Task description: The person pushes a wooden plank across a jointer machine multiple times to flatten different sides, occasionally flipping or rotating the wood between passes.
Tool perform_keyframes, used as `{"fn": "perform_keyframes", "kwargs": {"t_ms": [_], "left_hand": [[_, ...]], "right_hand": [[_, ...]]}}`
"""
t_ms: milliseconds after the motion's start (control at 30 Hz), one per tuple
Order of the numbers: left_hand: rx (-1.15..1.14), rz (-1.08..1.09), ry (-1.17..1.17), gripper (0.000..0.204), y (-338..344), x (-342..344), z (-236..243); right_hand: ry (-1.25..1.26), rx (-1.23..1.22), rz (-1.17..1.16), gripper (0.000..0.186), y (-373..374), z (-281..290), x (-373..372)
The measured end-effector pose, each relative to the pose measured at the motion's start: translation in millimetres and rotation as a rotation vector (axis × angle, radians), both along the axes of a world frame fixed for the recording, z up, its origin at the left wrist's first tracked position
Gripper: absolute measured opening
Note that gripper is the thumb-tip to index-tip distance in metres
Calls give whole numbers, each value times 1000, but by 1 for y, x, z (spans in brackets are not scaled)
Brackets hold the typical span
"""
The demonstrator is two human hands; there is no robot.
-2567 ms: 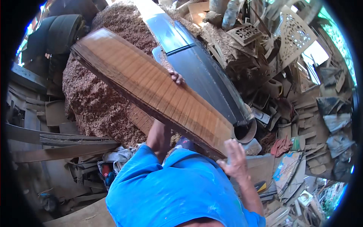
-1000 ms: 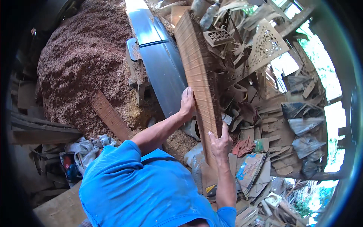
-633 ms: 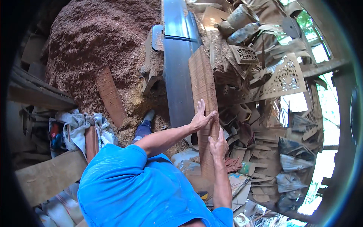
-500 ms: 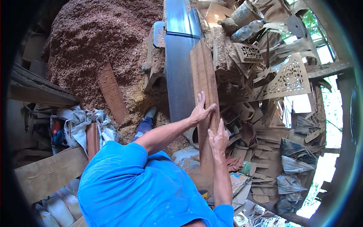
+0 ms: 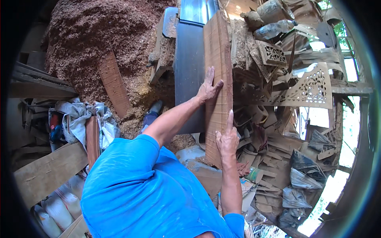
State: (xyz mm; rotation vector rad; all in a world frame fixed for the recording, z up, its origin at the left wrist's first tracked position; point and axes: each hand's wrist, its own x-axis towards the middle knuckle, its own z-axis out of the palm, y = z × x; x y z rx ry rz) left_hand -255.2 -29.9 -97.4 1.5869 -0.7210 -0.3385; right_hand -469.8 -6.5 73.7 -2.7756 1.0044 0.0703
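While your left hand (image 5: 207, 85) presses with fingers fanned wide on the top face, the thick reddish-brown wooden board (image 5: 217, 59) has just slid forward: its far end, short of the dark crosswise slot (image 5: 190, 23) a moment ago, now appears level with it or slightly beyond. That suggests the work has gone from lining up to feeding, though contact at the slot is hidden.

Your right hand (image 5: 228, 141) sits farther back, partly closed about the board's right side, index finger pointing forward along the edge; its underside grip you cannot confirm from here. Your left arm reaches diagonally across, your right comes up nearly straight.

Beneath the board, along its left side, runs the long dark-grey flat metal bed (image 5: 189, 79). Farther left rises a heap of reddish-brown wood shavings (image 5: 87, 35); well to the right stands a pale pierced wooden panel (image 5: 311, 85).
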Motion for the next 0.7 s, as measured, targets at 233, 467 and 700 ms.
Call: {"fn": "perform_keyframes", "kwargs": {"t_ms": [233,467,700], "left_hand": [[-18,25,43,97,-19,41,-6],[-43,18,57,78,-13,40,-7],[-231,6,-30,57,22,-60,-2]], "right_hand": [[111,1,-66,113,-20,2,47],[92,-61,-16,109,-47,-7,102],[9,-113,40,116,-89,-18,167]]}}
